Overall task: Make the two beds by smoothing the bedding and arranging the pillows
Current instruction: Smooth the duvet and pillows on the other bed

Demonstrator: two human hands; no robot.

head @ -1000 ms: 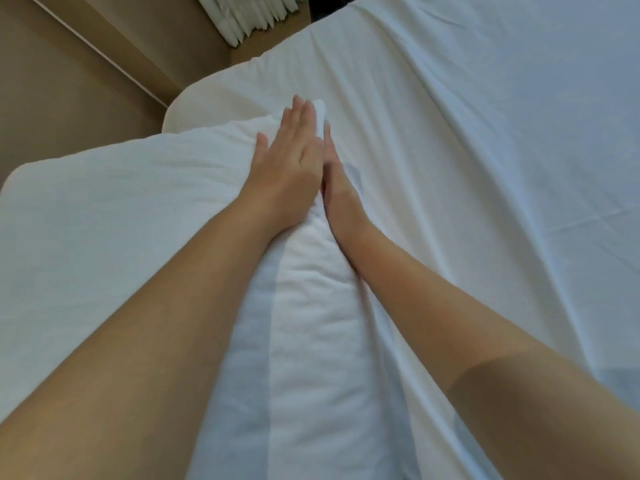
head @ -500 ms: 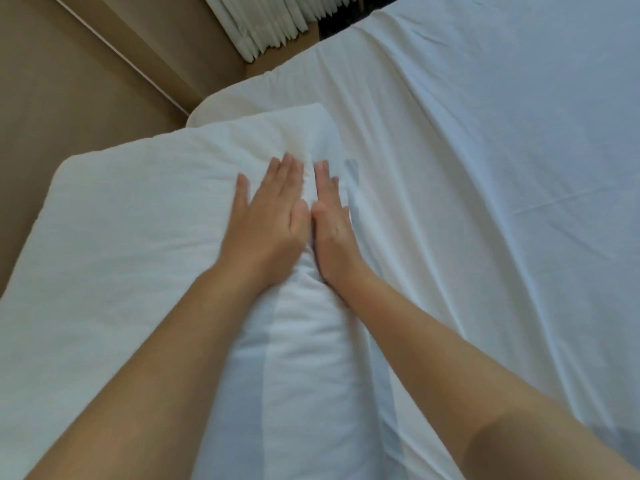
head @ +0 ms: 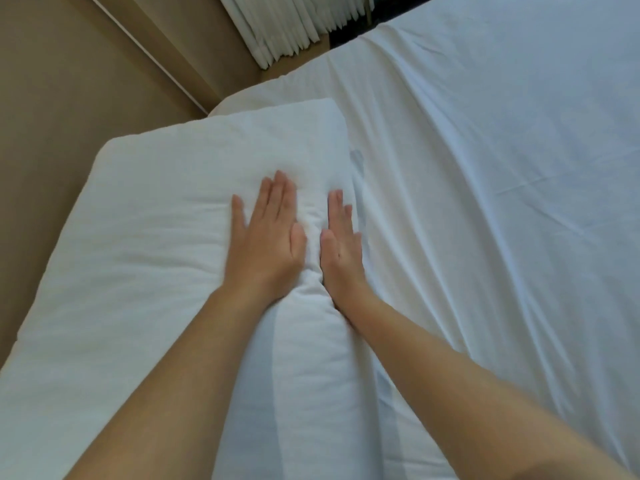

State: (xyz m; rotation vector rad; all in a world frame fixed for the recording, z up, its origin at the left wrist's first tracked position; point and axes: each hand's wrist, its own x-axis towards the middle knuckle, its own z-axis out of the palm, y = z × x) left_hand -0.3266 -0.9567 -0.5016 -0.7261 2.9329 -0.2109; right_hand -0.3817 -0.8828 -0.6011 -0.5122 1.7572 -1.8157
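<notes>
A white pillow (head: pixel 145 244) lies along the head of the bed against the beige wall. My left hand (head: pixel 266 237) presses flat on top of the pillow with straight fingers. My right hand (head: pixel 341 237) lies flat with straight fingers on the pillow's right edge, where it meets the white sheet (head: pixel 485 202). A small bunched ridge of pillow fabric stands between the two hands. The sheet covers the mattress to the right and shows a few long creases.
A beige wall or headboard (head: pixel 86 81) runs along the left of the bed. White pleated curtains (head: pixel 287 26) hang at the top of the view, with a dark gap beside them at the far corner.
Both hands have slid back along the pillow's right edge from its far corner toward me and have drawn slightly apart. The camera view has shifted, showing more wall and curtain.
</notes>
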